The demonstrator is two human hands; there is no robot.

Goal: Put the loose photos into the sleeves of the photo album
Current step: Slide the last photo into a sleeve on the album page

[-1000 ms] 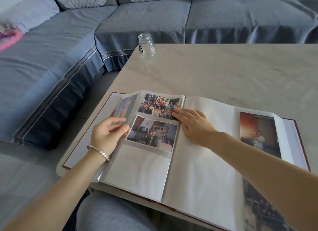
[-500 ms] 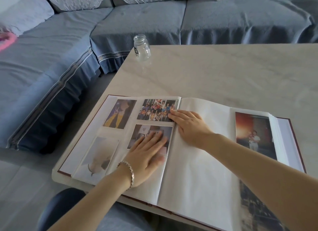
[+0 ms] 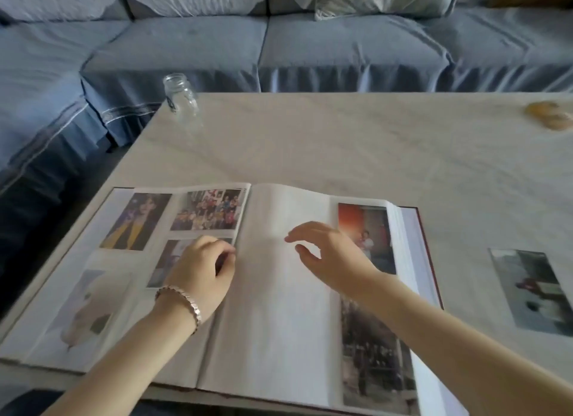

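Note:
The photo album [image 3: 273, 291] lies open on the table. Its left page holds a portrait photo [image 3: 136, 221], a group photo [image 3: 209, 211], a pale photo [image 3: 90, 313] and a lower photo [image 3: 164, 263] in sleeves. My left hand [image 3: 201, 273], with a bracelet, lies over that lower photo, its fingers curled at the page's inner edge and pinching it. My right hand [image 3: 328, 254] hovers over the blank white right page, fingers loosely bent and holding nothing. An orange-toned photo [image 3: 364, 226] shows on a page further right. One loose photo [image 3: 533, 291] lies on the table, right of the album.
A clear glass jar [image 3: 181, 97] stands near the table's far left corner. A blurred yellowish object [image 3: 550, 114] sits at the far right. A blue-covered sofa [image 3: 279, 43] runs behind and to the left of the pale table [image 3: 341, 142].
My left hand went from flat on the lower photo to curled at the page's inner edge. My right hand lifted off the group photo and moved right. The view swung right, revealing the loose photo.

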